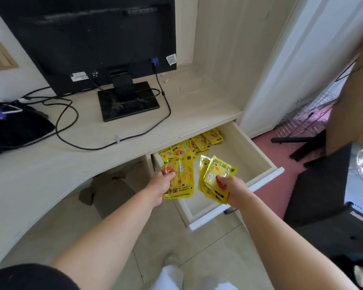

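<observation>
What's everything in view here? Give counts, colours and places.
left packets: a few, yellow, gripped above the drawer's left side
right packets: several, yellow, gripped above the drawer
loose packets: many, yellow, at the back of the drawer
drawer: one, cream, pulled open under the desk
desk: one, pale wood, at left
monitor: one, black, on the desk, back toward the camera
cables: several, black, across the desk
wire rack: one, silver, on the pink floor at right
left hand: one, holding packets
right hand: one, holding packets
</observation>
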